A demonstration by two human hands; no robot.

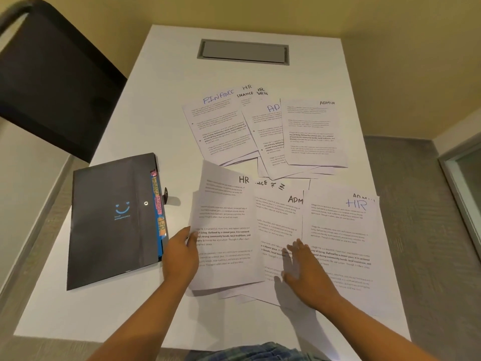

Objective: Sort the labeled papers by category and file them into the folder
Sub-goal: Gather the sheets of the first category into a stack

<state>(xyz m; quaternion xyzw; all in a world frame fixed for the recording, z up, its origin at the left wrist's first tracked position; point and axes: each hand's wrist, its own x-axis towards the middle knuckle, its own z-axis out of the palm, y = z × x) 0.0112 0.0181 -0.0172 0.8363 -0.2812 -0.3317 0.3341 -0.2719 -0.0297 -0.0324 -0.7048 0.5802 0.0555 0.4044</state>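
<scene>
- A white tabletop (161,121) carries everything; a dark chair (52,87) stands at its far left.
- A black folder (112,220) with a blue smiley lies shut on the near left, just left of the papers.
- A far cluster of overlapping papers sits mid-table: a sheet marked FINANCE (221,126) on the left, one marked ADMIN (312,131) on the right, others partly covered between them.
- A near cluster lies in front of it: a black-lettered HR sheet (226,230), a sheet reading ADM (278,225), and a blue-lettered HR sheet (343,243) on the right.
- A grey hatch (244,52) is set in the far end.
- The left hand (181,254) pinches the left edge of the black-lettered HR sheet, which curls up off the pile.
- The right hand (307,272) lies flat with fingers spread on the ADM sheet.
- Coloured tabs (158,204) stick out along the folder's right edge.
</scene>
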